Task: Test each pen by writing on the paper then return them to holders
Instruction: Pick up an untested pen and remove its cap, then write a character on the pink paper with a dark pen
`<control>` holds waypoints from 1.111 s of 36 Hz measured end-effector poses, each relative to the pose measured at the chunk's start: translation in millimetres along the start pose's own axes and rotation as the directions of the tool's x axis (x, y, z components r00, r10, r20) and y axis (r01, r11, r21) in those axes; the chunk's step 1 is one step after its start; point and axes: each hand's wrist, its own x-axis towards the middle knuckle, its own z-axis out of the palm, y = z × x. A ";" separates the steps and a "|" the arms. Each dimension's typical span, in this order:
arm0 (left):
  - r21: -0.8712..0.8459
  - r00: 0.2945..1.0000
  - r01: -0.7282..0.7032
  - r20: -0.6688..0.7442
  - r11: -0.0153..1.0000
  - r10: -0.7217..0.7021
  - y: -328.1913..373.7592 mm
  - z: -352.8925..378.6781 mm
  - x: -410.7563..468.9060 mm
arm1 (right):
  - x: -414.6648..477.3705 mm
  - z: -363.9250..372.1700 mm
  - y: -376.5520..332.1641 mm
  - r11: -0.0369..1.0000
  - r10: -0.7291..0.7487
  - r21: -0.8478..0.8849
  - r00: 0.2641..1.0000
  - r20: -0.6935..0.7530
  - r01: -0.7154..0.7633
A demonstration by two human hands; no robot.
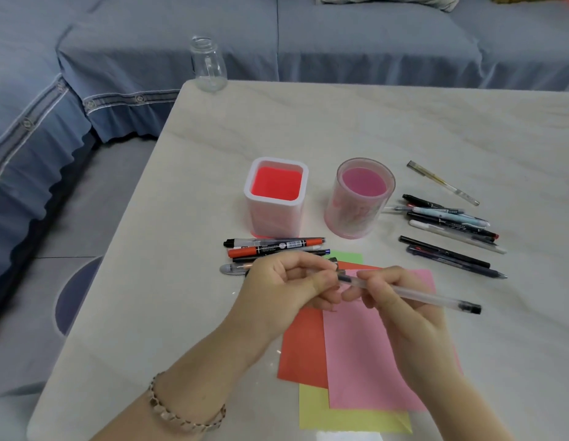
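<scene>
I see both hands over the pink sheet of paper (366,354), which lies on the pale marble-look worktop (340,128) on top of a red sheet (304,348), w/ a yellow sheet (340,420) under both. Right hand (404,310) has its grip closed round a clear frosted gel pen w/ black end (420,296), barrel slanting up and away from the paper. Left hand (286,284) pinches shut at the pen's near end; can't tell if it's the cap or the tip between those fingers.

Behind the pink paper stand 2 holders, both w/o pens: a square white holder w/ red inside (276,198) and, just right of it, a round clear pink holder (359,198). A bunch of pens and markers (273,249) lies between the square holder and the paper. Right of the round holder lies a second bunch of pens (452,227).
</scene>
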 end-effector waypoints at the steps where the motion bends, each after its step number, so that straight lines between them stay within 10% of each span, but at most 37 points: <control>1: -0.035 0.999 -0.002 -0.044 0.999 0.001 -0.4 -2.8 -0.7 | 1.3 5.6 0.6 1.000 0.017 0.006 1.000 0.000 -0.017; 10: -0.273 0.907 -0.080 -0.418 0.959 -0.044 5.0 -69.8 -18.1 | 29.6 74.4 3.5 0.948 0.277 -0.213 0.941 0.192 -0.236; 15: 0.244 0.641 -0.280 -0.672 0.928 0.370 20.7 -134.5 -36.1 | 44.7 110.0 20.3 0.859 0.416 -0.437 0.862 0.289 -0.268; 21: 0.650 0.473 -0.024 -0.662 0.760 0.581 23.2 -224.6 -48.0 | 58.3 147.5 38.6 0.768 0.439 -0.626 0.821 0.365 -0.132; 30: 0.646 0.597 0.372 -0.716 0.666 0.362 -31.0 -333.4 -19.9 | 70.3 179.9 52.7 0.686 0.430 -0.727 0.800 0.417 0.010; 40: 0.743 0.741 0.282 -0.570 0.607 0.355 -24.7 -267.6 -12.6 | 67.2 157.1 52.2 0.613 0.422 -0.787 0.812 0.404 0.073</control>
